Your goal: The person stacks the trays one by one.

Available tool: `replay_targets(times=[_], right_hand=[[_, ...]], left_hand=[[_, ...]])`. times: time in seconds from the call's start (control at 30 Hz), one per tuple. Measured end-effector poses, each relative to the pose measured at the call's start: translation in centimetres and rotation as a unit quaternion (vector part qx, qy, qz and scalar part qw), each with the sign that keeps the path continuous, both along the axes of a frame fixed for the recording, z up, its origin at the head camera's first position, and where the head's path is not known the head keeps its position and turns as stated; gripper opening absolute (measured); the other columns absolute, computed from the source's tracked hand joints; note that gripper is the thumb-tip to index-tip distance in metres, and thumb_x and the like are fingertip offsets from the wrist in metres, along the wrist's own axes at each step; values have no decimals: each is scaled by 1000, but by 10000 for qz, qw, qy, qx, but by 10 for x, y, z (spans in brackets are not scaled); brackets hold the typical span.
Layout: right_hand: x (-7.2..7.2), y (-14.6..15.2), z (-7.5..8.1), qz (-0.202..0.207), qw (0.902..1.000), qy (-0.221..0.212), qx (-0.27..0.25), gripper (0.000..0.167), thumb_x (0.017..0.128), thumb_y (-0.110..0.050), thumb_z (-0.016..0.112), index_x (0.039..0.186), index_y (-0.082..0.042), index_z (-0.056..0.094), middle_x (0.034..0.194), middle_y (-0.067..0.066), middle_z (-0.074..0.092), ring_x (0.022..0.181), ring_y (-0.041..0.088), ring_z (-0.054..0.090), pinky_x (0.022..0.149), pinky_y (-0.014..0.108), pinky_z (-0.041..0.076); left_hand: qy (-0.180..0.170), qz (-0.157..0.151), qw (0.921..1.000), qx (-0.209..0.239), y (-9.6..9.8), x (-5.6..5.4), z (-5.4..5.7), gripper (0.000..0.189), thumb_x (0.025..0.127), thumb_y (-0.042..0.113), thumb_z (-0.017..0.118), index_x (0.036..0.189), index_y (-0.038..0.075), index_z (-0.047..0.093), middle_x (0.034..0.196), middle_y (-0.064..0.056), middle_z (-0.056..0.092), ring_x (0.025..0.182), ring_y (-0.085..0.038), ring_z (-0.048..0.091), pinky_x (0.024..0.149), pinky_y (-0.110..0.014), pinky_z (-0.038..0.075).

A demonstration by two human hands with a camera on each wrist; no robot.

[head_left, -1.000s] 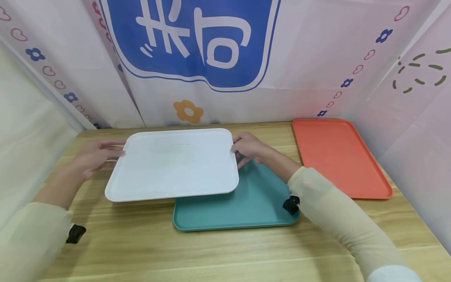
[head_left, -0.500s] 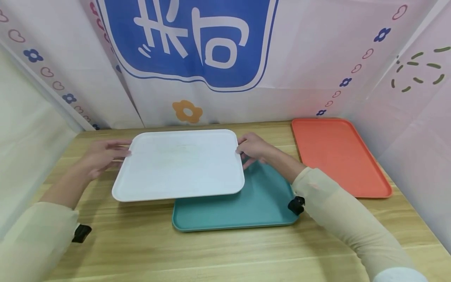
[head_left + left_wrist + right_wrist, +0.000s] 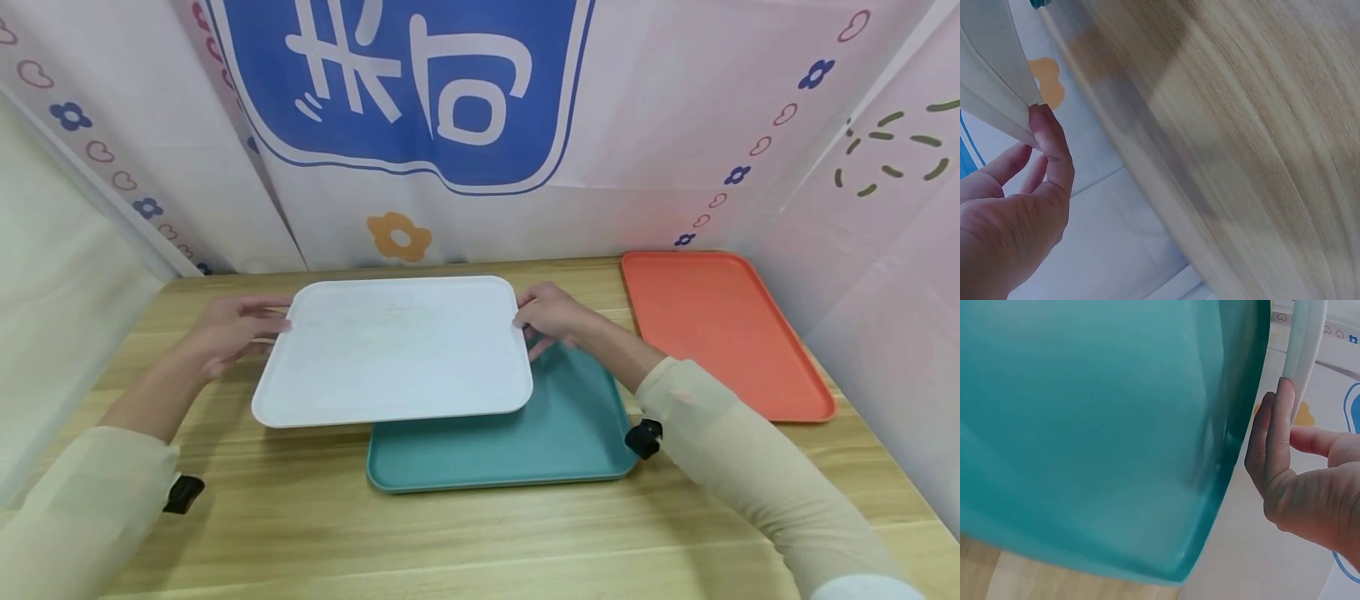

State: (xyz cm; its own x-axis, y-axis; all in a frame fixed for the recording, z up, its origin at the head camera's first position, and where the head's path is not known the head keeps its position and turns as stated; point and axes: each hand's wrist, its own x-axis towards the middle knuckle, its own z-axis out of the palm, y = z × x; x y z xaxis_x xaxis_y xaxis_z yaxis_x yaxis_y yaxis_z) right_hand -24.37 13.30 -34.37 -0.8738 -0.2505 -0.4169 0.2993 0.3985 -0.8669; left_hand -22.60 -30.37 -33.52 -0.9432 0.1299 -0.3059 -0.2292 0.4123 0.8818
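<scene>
A white rectangular tray [image 3: 397,350] is held level above the table, between both hands. My left hand [image 3: 232,333] pinches its left short edge; in the left wrist view the fingers [image 3: 1054,140] lie under the rim and the thumb on the other face. My right hand [image 3: 555,317] pinches the opposite short edge, fingers [image 3: 1280,434] below and thumb above. Partly beneath the white tray lies a teal tray [image 3: 510,454] on the table, its rear left portion hidden. The right wrist view shows the teal tray [image 3: 1097,444] close beside the right hand, apart from the white one.
An orange-red tray [image 3: 723,333] lies on the right side of the wooden table [image 3: 450,542]. Printed fabric walls [image 3: 637,200] stand at the back and both sides. A black wrist device [image 3: 643,437] sits under the right sleeve, another [image 3: 183,493] under the left.
Both hands have carried the white tray a little to the right, so it covers more of the teal tray. The teal and orange-red trays have stayed in place.
</scene>
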Motion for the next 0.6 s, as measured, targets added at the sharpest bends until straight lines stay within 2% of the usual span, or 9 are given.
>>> replay_targets(times=[0.4, 0.6], right_hand=[[2, 11, 0, 17, 10000, 3, 73, 39, 98, 1, 56, 136, 10, 51, 101, 17, 59, 79, 22, 61, 62, 40, 65], [3, 17, 1, 38, 9998, -9, 204, 39, 99, 0, 56, 137, 9, 51, 105, 18, 58, 82, 24, 60, 64, 41, 65]], left_hand=[[-7, -4, 10000, -2, 11, 0, -1, 64, 103, 5, 62, 158, -8, 31, 99, 19, 65, 91, -1, 66, 85, -24, 60], [4, -24, 9999, 120, 17, -2, -3, 63, 103, 3, 62, 157, -8, 31, 99, 19, 65, 91, -2, 66, 83, -23, 60]])
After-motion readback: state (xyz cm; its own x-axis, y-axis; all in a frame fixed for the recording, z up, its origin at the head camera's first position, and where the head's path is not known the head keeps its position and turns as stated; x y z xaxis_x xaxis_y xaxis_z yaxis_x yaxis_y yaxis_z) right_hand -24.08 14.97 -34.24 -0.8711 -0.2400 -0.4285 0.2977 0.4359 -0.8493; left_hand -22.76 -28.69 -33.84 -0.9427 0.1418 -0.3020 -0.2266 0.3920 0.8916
